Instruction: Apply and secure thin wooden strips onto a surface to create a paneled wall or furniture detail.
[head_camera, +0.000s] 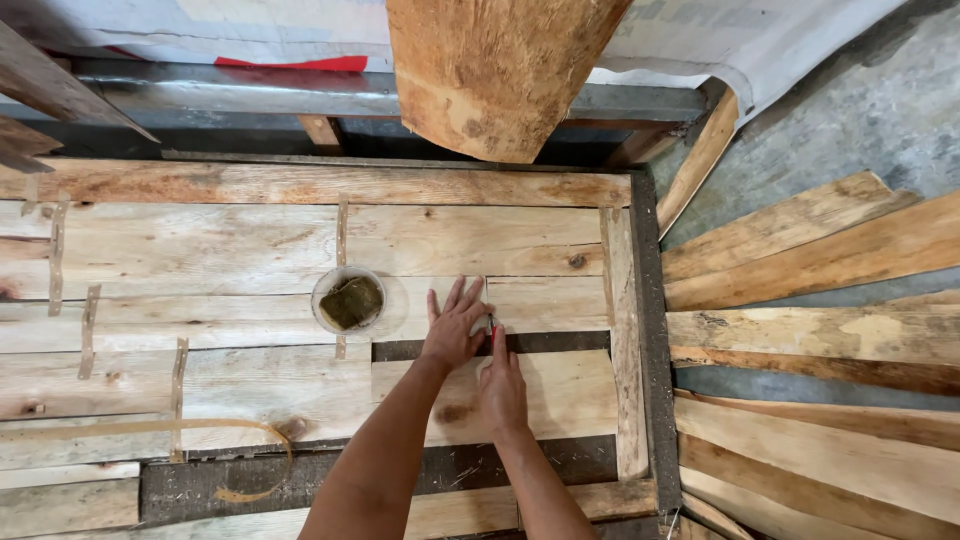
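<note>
While the left hand (455, 330) lies flat, fingers spread, on a short board (540, 300), the right hand (500, 385) pinches a small nail-like object (490, 322) upright beside it, right of a round container (349, 300).

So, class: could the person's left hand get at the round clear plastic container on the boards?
Probably yes: the left hand lies flat beside the round clear plastic container, with only bare wooden boards between.
</note>
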